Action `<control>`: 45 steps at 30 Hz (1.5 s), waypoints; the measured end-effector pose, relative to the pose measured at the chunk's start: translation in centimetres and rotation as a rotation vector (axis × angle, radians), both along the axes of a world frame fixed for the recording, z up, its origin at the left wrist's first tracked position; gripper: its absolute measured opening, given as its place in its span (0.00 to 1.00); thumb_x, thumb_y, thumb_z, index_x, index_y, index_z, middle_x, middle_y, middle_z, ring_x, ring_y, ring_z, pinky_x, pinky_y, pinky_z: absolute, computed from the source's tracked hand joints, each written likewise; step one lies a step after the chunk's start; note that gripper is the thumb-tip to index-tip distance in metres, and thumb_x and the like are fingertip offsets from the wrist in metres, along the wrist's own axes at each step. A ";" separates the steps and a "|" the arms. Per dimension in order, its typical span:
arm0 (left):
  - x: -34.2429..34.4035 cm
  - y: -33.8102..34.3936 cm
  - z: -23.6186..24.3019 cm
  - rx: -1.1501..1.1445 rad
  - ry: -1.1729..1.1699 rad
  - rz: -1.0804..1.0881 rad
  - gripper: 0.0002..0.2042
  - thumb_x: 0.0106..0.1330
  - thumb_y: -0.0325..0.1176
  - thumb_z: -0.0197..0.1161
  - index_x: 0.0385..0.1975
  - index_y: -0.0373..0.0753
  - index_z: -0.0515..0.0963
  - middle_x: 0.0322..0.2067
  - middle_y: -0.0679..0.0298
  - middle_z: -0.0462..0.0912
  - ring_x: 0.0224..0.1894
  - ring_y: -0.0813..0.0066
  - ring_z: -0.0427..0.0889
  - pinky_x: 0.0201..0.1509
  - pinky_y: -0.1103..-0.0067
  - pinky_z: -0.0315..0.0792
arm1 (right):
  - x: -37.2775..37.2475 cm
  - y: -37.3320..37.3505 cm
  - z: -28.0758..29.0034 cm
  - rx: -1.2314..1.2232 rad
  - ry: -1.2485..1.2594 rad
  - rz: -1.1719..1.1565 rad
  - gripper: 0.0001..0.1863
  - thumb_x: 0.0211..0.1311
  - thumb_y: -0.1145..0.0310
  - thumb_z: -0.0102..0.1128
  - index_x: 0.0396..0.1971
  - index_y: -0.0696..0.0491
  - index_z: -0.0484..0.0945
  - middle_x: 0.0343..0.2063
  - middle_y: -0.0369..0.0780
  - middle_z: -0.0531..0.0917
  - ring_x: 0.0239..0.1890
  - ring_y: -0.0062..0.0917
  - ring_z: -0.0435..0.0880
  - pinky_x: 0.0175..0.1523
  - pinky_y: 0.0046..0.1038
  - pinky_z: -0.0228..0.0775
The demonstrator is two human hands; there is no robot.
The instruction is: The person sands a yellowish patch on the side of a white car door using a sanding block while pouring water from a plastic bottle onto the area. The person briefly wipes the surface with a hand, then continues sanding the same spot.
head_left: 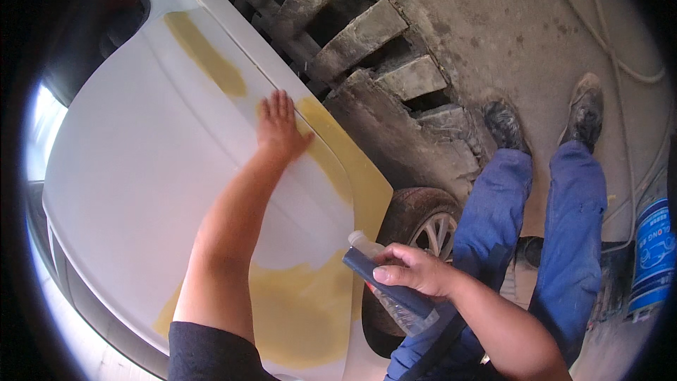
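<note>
**A:** Head view, item one?

**B:** Left hand (pixel 280 127), fingers flat and together, palm pressed on the white car panel (pixel 141 169) at upper centre of the frame, beside a yellow filler patch (pixel 345 162).

**A:** Item two?

**B:** Right hand (pixel 412 268), lower centre, fingers closed around a dark sanding block (pixel 384 282) and a clear plastic bottle (pixel 395 307), held together just off the panel's edge, above a wheel (pixel 423 222).

**A:** Surroundings?

**B:** Blue trousers (pixel 564 240), worn shoes (pixel 585 109), concrete floor (pixel 508 28), blue can (pixel 652 254) at right edge.

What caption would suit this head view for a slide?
Left hand flat on a white car panel patched with yellow filler; right hand holds a dark block.
</note>
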State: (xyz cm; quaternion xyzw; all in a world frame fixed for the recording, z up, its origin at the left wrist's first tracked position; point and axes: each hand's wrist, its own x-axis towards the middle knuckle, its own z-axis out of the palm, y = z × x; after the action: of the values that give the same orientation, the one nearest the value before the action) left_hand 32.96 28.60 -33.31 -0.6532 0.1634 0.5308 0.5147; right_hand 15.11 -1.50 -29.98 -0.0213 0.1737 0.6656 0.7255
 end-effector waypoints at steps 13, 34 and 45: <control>-10.1 -4.7 3.8 -0.100 0.374 0.107 0.47 0.67 0.66 0.46 0.74 0.32 0.47 0.77 0.52 0.42 0.79 0.56 0.37 0.80 0.64 0.31 | 1.6 0.0 -0.4 -0.028 -0.015 -0.087 0.40 0.58 0.45 0.69 0.57 0.64 0.72 0.49 0.46 0.81 0.51 0.26 0.80 0.58 0.29 0.71; -2.5 -1.6 3.0 -0.033 0.180 0.063 0.48 0.66 0.66 0.48 0.73 0.30 0.49 0.76 0.49 0.45 0.78 0.55 0.40 0.80 0.64 0.33 | 5.7 0.0 1.4 0.105 0.011 -0.152 0.36 0.60 0.50 0.68 0.58 0.63 0.70 0.51 0.44 0.79 0.54 0.26 0.77 0.61 0.29 0.68; 17.5 4.4 4.7 -0.047 -0.188 -0.159 0.35 0.72 0.56 0.42 0.72 0.38 0.58 0.74 0.62 0.57 0.77 0.65 0.47 0.80 0.62 0.36 | 5.3 0.1 1.2 0.154 0.048 -0.224 0.36 0.59 0.49 0.68 0.58 0.61 0.72 0.50 0.43 0.80 0.54 0.25 0.77 0.62 0.29 0.67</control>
State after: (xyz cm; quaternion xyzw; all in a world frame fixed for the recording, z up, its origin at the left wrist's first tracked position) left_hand 50.42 33.01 -28.57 -0.6967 0.1780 0.4209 0.5529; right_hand 20.42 -1.37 -28.78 0.0697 0.1407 0.5921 0.7904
